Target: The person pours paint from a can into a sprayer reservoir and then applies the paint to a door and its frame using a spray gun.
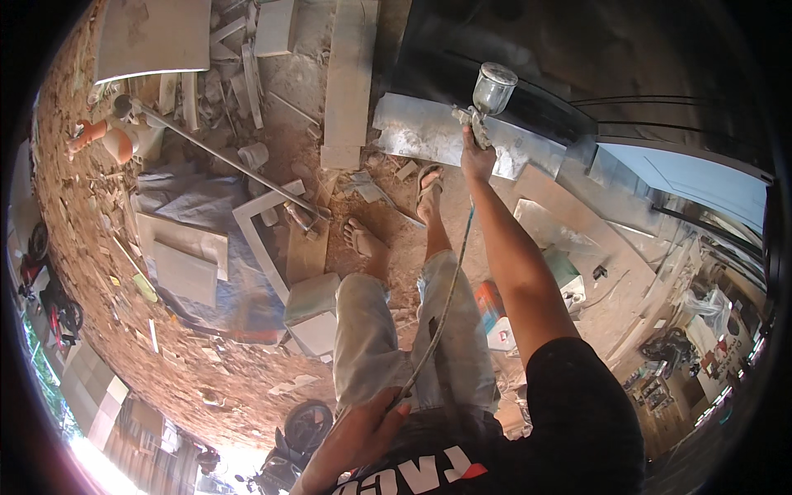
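My right hand [477, 158] reaches out, its fingers closed round a spray gun [472, 118] with a round metal paint cup [495, 87] on top. The gun is beside a dark, glossy panel surface [528, 45]. From below the right hand, a thin air hose [441, 322] hangs past my knee toward my lap. There my left hand [363, 437] is closed on the hose, which passes between thumb and fingers. Some of the left fingers are hidden.
A dusty board [445, 132] lies below the dark panel. A long pole [223, 157] and a pale frame [256, 239] lie on the left. Wood scraps [239, 78] litter the ground. A motorbike [305, 433] stands behind, and a pale blue panel [693, 177] is at right.
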`<action>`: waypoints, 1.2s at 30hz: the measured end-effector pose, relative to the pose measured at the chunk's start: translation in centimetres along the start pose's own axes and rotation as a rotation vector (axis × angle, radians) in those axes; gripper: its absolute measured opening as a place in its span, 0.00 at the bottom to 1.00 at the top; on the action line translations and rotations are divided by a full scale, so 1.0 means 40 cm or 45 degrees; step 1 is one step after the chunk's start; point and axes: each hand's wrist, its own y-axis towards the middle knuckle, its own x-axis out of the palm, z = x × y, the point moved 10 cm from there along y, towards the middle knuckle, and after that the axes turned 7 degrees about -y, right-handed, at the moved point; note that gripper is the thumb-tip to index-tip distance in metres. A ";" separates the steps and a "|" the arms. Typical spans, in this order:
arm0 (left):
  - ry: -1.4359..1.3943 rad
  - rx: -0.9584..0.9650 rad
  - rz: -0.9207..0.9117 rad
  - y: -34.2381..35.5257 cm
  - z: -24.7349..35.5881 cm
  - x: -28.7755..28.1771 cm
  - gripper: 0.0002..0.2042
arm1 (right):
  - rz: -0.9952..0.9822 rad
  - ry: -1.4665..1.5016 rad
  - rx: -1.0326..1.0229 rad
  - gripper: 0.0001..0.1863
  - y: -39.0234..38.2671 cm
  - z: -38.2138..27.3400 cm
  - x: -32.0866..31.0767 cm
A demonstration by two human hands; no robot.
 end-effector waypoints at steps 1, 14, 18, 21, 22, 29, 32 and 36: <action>0.001 0.030 0.003 -0.009 0.004 -0.003 0.18 | 0.002 0.025 -0.021 0.29 0.001 -0.026 -0.006; 0.299 0.497 0.109 -0.401 0.136 -0.022 0.18 | -0.059 0.694 -0.315 0.16 -0.123 -0.749 -0.597; 0.259 0.704 0.045 -0.535 0.166 -0.001 0.17 | 0.013 0.601 -0.507 0.14 -0.196 -1.037 -0.870; 0.302 0.908 0.039 -0.633 0.232 0.016 0.16 | 0.125 0.705 -0.687 0.19 -0.232 -1.234 -1.060; 0.342 0.968 0.065 -0.668 0.247 0.029 0.16 | 0.140 0.743 -0.747 0.19 -0.255 -1.282 -1.107; 0.555 1.407 0.237 -0.812 0.332 0.055 0.13 | 0.340 0.743 -0.989 0.19 -0.373 -1.616 -1.494; 0.529 1.491 0.273 -0.851 0.356 0.067 0.13 | 0.398 0.760 -1.082 0.18 -0.400 -1.737 -1.604; 0.506 1.521 0.263 -0.897 0.419 0.087 0.15 | 0.440 0.745 -1.102 0.23 -0.463 -1.869 -1.742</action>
